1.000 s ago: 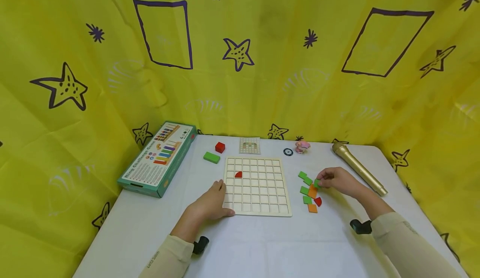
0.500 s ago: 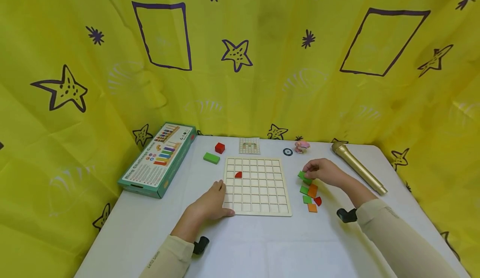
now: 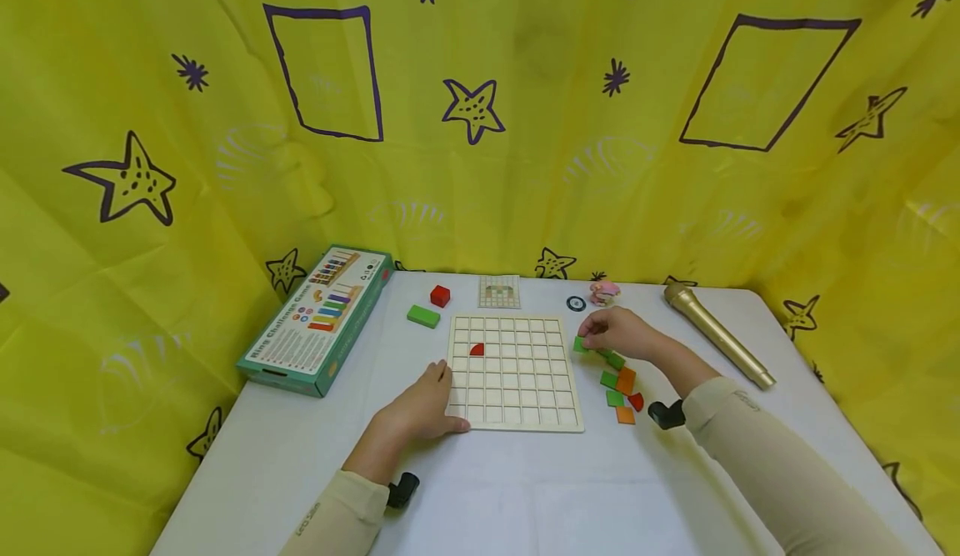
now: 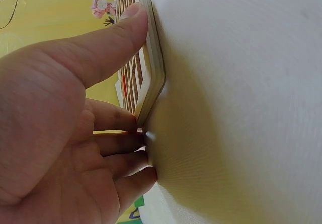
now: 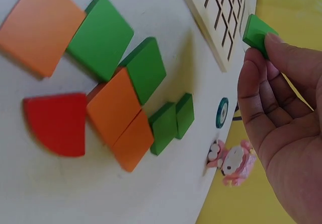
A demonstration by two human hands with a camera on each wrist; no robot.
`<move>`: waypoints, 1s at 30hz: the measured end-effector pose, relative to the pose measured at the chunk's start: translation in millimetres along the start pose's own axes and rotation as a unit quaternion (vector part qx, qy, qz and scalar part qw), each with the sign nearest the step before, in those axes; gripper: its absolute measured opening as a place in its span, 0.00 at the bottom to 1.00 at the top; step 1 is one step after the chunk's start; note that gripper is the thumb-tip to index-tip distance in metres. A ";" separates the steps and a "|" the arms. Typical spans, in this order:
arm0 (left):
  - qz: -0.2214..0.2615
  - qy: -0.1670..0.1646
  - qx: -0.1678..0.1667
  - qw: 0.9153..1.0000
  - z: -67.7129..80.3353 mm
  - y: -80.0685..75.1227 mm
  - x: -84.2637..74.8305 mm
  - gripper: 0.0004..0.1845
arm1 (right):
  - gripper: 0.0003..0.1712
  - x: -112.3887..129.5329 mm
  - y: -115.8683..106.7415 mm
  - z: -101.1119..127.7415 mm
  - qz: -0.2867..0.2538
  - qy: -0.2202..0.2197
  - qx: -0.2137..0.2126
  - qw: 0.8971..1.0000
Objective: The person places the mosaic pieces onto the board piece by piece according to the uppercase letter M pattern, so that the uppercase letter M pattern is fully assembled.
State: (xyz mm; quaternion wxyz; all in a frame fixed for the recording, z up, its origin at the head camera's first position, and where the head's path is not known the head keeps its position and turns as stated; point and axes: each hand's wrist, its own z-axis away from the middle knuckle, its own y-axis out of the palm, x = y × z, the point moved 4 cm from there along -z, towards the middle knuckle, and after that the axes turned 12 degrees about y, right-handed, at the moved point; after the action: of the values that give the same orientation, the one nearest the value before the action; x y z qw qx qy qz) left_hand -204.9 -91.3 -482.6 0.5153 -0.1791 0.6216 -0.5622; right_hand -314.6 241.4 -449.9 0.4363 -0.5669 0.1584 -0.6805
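My right hand [image 3: 626,335] pinches a green square tile [image 5: 255,31] between thumb and fingertips, raised just beside the right edge of the wooden grid board [image 3: 517,389]. Below that hand lie loose tiles: several green squares [image 5: 101,36], orange squares [image 5: 41,25] and a red quarter-circle [image 5: 58,126]. Another red quarter-circle tile [image 3: 477,349] sits in a cell in the board's upper left. At the board's near left corner rests my left hand [image 3: 420,402]. Its thumb lies along the front edge, and its fairly straight fingers touch the left side.
Behind the board stands a small pattern card [image 3: 499,291]. To its left are a red cube [image 3: 440,295], a green block [image 3: 423,316] and a game box [image 3: 318,318]. A round disc [image 3: 576,303], a pink figurine [image 3: 604,293] and a gold microphone [image 3: 718,335] lie to the right.
My right hand has moved left from the loose tiles toward the board, carrying the green tile. The left hand and the board have stayed in place.
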 end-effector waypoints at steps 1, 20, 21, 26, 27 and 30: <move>0.002 -0.001 0.000 1.000 0.0 -0.1 0.0 0.56 | 0.06 1.3 1.2 -1.8 0.002 0.000 0.001 1.000; 0.003 0.001 -0.002 1.000 1.0 -1.3 -1.7 0.55 | 0.06 32.3 20.2 -25.4 -0.037 -0.014 0.031 0.999; 0.003 0.002 -0.002 1.000 0.9 -1.3 -1.6 0.55 | 0.06 34.1 21.5 -26.5 -0.035 -0.014 0.032 0.999; 0.000 0.002 -0.003 1.000 0.2 -0.9 -0.4 0.56 | 0.05 44.1 28.0 -30.6 -0.025 -0.018 0.033 0.999; -0.001 0.002 -0.003 1.000 0.2 -0.7 -0.1 0.56 | 0.04 46.3 29.3 -31.4 -0.021 -0.019 0.033 0.999; -0.002 0.002 -0.001 1.000 -0.1 -0.2 0.2 0.56 | 0.04 52.1 33.6 -34.5 -0.017 -0.021 0.034 0.999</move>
State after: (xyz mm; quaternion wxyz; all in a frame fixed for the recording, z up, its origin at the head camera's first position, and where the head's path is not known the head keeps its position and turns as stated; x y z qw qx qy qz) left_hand -205.2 -91.5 -482.5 0.5128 -0.1803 0.6226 -0.5630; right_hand -330.8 172.4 -451.4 0.4471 -0.5683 0.1159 -0.6809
